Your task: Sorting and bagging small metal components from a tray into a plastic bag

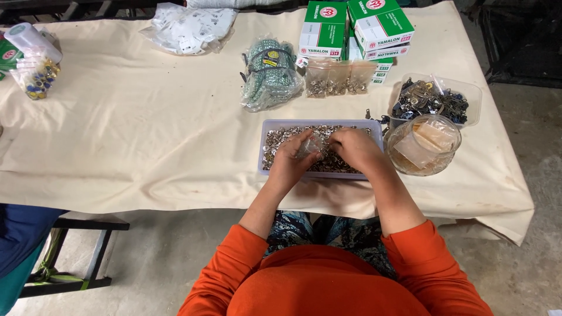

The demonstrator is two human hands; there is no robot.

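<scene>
Over the shallow tray [264, 146] of small metal fittings [281, 137] at the surface's near middle, the left hand [293, 159] pinches a small clear bag [310, 146] while the right hand [354, 149] closes on fittings, seemingly mid-filling, demanding steady fingertips.

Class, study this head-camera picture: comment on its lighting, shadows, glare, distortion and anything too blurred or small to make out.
Head view: soft, even light on the cream tablecloth, with only faint shadows; slight glare on the clear round jar; table edges bow, suggesting wide-angle distortion; the small metal pieces in the shallow tray are too fine to resolve; the small clear bag between the left hand and right hand is indistinct.
</scene>
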